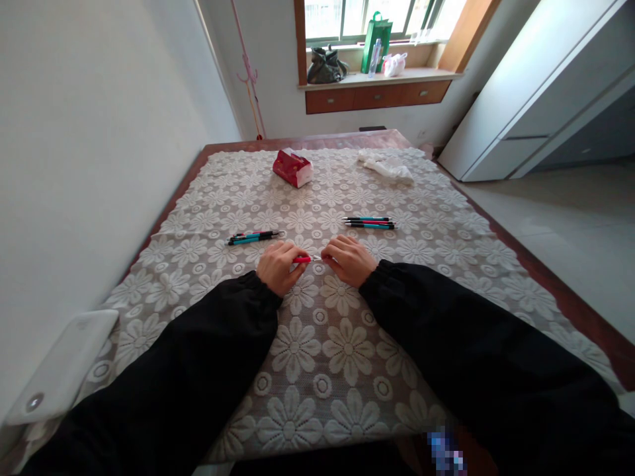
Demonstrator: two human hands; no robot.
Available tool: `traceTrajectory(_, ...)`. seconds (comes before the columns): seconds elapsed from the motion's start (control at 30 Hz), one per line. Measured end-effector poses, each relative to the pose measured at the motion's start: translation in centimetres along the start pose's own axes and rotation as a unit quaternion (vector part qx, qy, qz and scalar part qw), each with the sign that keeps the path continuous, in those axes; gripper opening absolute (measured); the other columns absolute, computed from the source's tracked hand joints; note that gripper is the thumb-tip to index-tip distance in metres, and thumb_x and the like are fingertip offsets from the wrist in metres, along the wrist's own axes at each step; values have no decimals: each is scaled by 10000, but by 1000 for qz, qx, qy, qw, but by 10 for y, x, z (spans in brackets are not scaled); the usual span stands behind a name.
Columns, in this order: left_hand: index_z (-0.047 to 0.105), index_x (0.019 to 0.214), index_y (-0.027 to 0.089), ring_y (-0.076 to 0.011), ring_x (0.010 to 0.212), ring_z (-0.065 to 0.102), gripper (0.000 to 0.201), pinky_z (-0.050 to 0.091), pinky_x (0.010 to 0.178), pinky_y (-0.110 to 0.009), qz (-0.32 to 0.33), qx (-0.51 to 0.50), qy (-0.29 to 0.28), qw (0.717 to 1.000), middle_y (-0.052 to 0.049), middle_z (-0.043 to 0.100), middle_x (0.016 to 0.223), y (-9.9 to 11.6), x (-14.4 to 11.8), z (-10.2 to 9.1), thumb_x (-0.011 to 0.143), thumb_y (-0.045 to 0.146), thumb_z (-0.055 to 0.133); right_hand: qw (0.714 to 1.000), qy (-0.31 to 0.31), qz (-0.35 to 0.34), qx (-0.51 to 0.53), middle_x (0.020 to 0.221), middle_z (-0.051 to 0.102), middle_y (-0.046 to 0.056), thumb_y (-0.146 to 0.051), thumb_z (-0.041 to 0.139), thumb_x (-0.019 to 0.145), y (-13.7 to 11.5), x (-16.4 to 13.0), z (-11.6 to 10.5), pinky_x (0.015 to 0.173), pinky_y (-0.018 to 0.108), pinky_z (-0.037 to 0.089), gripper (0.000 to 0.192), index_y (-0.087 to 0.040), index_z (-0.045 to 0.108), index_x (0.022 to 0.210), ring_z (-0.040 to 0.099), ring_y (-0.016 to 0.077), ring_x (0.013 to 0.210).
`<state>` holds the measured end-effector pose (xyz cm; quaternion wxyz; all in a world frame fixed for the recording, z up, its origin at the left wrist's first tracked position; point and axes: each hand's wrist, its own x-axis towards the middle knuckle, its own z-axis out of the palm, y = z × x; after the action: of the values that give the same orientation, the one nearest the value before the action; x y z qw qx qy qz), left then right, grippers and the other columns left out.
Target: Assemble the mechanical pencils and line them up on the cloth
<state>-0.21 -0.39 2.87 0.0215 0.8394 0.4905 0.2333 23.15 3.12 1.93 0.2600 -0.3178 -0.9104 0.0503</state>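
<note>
My left hand (278,264) and my right hand (348,259) meet over the middle of the table, both closed on the ends of one red pen (306,259) held level just above the cloth. A small group of blue and pink pens (254,237) lies on the cloth to the left, beyond my left hand. Another small group of blue pens (370,223) lies to the right, beyond my right hand. Both arms wear black sleeves.
A white lace flower cloth (322,344) covers the wooden table. A red tissue pack (292,168) and a crumpled white cloth (385,167) lie at the far end. A white device (64,370) sits at the near left edge by the wall. A white cabinet (540,92) stands on the right.
</note>
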Motion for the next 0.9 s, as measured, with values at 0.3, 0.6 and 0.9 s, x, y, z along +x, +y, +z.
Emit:
traceTrajectory(0.3,733,956,229,-223,898,624,192,485,863,-376,17,-36,33,999,-45,719,898,-1,0,1,986,357,592,999,-4,-7,35,947,693,71,-178,503,997,3,-1,5,833,362,408,181,-226,674,1031,550,222,910)
traceTrajectory(0.6,697,1042,228,-235,900,661,192,512,856,-386,-68,-64,61,994,-49,733,937,1,1,-1,903,355,660,999,16,27,12,965,697,68,-208,482,1010,0,-1,1,844,366,404,212,-221,692,979,548,212,927)
traceTrajectory(0.9,704,966,224,-237,877,652,128,514,774,-374,-103,-3,6,995,-68,665,973,-7,2,3,902,309,634,996,3,79,-45,971,691,69,-161,543,933,-2,-1,0,840,374,377,137,-209,671,922,566,223,912)
